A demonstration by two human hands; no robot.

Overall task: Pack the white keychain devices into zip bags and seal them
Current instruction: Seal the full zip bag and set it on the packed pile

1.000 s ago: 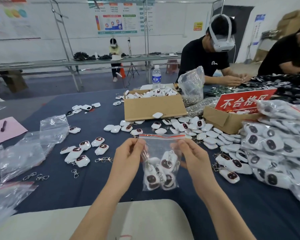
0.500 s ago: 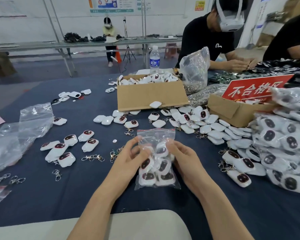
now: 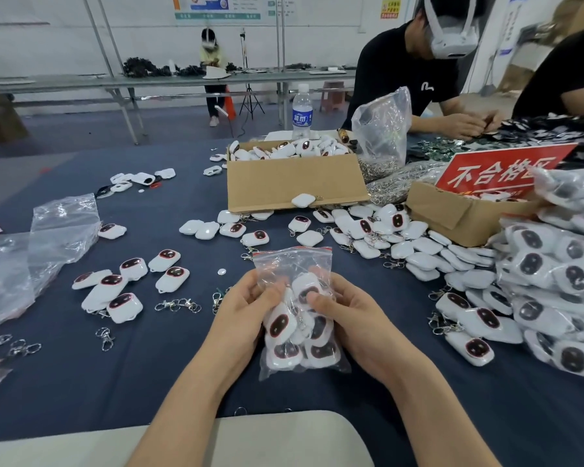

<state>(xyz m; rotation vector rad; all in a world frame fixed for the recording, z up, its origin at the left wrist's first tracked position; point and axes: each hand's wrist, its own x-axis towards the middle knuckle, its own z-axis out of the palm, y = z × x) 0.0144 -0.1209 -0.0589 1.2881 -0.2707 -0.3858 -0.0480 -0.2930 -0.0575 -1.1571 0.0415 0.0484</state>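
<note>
On the dark blue surface [image 3: 169, 382], loose devices [image 3: 134, 268] lie at left, then the left hand [image 3: 246, 310] and right hand [image 3: 356, 320] — fingers curled — grip the zip bag [image 3: 292, 262] of keychain devices [image 3: 280, 326] between them, filled bags [image 3: 553, 281] heaped at right.

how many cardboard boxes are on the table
2: the centre box, full of white devices, and the right box, with the red sign. More may be hidden.

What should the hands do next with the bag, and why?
Probably pinch along the red zip strip to seal it: the left hand and right hand grip the zip bag lower down, white keychain devices inside, with nothing touching the strip.
</note>
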